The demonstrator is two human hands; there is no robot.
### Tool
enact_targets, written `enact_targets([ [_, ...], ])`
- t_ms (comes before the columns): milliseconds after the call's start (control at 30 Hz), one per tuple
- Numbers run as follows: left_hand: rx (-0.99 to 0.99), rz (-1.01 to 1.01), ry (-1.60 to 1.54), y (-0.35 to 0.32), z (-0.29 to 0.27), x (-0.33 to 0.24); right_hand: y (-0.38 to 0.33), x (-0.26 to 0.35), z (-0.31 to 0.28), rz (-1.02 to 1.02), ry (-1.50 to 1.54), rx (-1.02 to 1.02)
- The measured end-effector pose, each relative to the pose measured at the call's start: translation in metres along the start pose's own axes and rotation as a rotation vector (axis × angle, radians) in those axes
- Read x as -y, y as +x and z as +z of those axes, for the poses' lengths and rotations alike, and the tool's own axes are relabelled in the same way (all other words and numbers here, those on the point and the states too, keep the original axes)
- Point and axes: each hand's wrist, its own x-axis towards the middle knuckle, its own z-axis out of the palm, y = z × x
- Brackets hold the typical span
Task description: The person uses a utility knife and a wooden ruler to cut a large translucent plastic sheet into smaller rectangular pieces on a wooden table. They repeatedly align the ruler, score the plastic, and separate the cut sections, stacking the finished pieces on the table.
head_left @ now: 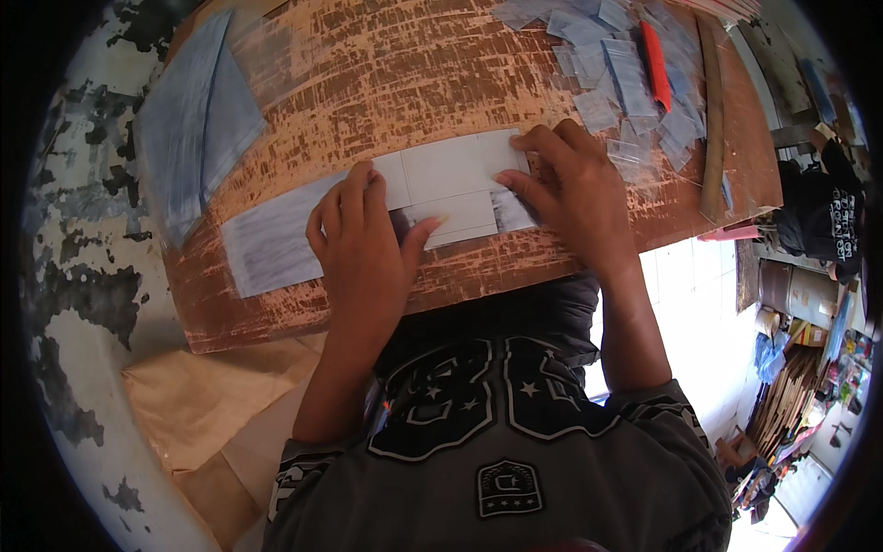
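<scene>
A long white card (451, 170) with thin ruled lines lies across a strip of greyish plastic film (280, 235) on the table. Along its near side is a narrower white piece (460, 217). My left hand (361, 244) holds the card's left part down, fingers curled at the far edge and thumb on the narrower piece. At the card's right end, my right hand (575, 184) grips it, index finger at the far corner and thumb nearer me. A dark, shiny patch of film (515, 210) shows beside that thumb. Both palms hide parts of the card and film.
The worn brown table (368, 92) carries large film sheets (198, 129) at left. Small clear film pieces (598, 69), a red cutter-like tool (654, 69) and a wooden strip (711, 120) lie at right. Brown paper (207, 396) sits below left; another person (823, 207) is at far right.
</scene>
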Motion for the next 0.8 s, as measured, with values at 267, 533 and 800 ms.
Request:
enact_targets([
  [267,-0.017,-0.026,-0.142,0.0003,0.0018,0.0067,-0.0030,-0.0032,0.0036,0.002,0.024,-0.024],
  [533,-0.031,-0.008,-0.216,-0.0003,0.0047,0.0099,-0.0051,-0.0072,0.0061,-0.029,0.008,-0.062],
  [800,0.006,-0.041,-0.243,-0.0005,0.0017,0.0063,-0.0076,-0.0090,0.0091,-0.035,0.017,-0.095],
])
